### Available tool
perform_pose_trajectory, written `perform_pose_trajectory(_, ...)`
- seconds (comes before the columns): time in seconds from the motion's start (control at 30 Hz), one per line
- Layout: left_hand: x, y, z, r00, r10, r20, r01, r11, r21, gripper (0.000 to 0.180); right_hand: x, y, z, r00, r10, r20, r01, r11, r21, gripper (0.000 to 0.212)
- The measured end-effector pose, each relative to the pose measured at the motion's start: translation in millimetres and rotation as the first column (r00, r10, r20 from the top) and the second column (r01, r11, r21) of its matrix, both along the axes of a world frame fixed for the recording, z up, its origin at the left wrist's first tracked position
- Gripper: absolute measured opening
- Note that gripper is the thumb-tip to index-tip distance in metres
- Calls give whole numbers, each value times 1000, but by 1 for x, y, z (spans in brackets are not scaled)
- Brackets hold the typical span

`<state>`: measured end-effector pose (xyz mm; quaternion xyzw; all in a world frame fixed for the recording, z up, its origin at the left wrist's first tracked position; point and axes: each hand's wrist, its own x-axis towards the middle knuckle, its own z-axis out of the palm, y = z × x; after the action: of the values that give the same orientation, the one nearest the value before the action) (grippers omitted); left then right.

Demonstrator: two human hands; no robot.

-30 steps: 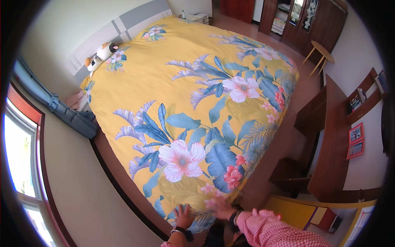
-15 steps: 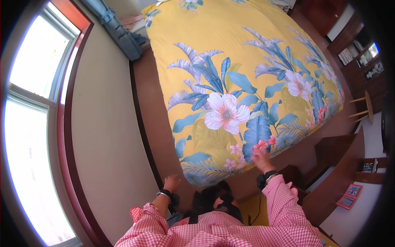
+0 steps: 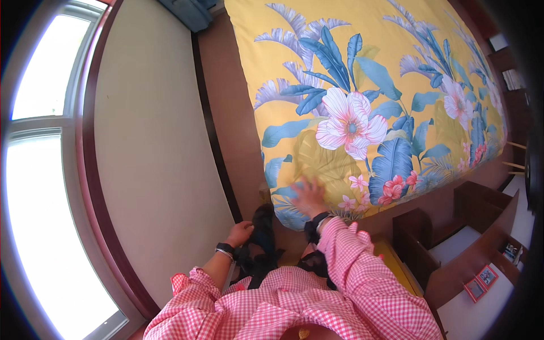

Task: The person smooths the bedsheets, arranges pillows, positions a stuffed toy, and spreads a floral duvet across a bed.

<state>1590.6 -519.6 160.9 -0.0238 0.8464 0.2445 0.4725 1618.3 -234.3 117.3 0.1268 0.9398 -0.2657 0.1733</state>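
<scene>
**Bedspread corner: right hand flat on it, left hand fisted off the bed**

Bedspread [image 3: 362,107]: yellow cloth, printed with big blue palm-like leaves, pale lilac fronds and pink-and-white blossoms. Lies spread flat over the bed, mostly smooth, soft creasing near the lower corner. That corner hangs over the bed edge and ends in a rounded drape just above the person's knees.

Right hand [image 3: 309,195]: open, fingers splayed, palm down on the cloth near that corner, touching it. Slightly blurred, so can't tell whether any fabric is pinched under it. Dark band on the wrist [image 3: 315,222].

Left hand [image 3: 239,233]: curled into a loose fist, off the bedspread, low beside the bed frame. Nothing visible in it; can't tell if it grips anything. Dark watch-like strap on that wrist [image 3: 225,248].

Both sleeves [image 3: 362,266]: pink-and-white gingham, woven check, loose fit.

Bed frame side rail [image 3: 229,119]: dark reddish-brown wood, plain flat board, runs between the bedspread edge and the wall.

Wall [image 3: 150,141]: flat matte beige, dark narrow skirting strip along its foot.

Window [image 3: 39,170]: left of the wall, dark red-brown frame, white inner bars, glare-bright panes.

Right side: dark wood furniture [image 3: 470,226], boxy open compartments, square edges, well apart from the hands.
</scene>
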Motion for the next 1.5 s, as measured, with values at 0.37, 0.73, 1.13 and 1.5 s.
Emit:
perform_pose_trajectory(0.37,-139,-54,-34,987,157,-22,-144,946,290,32,-13,233,-57,597,-694,-402,730,678,-86,51)
perform_pose_trajectory(0.73,-188,-122,-46,884,440,155,-465,862,203,27,-208,-106,-41,985,-170,-19,156,936,-316,56)
perform_pose_trajectory(1.13,-368,-54,-32,731,627,269,-682,669,296,31,-208,279,-30,576,-783,-237,795,604,-62,55)
perform_pose_trajectory(1.5,-581,40,-59,936,347,-63,-314,901,299,29,-508,-79,-19,999,33,-7,-33,894,-447,43)
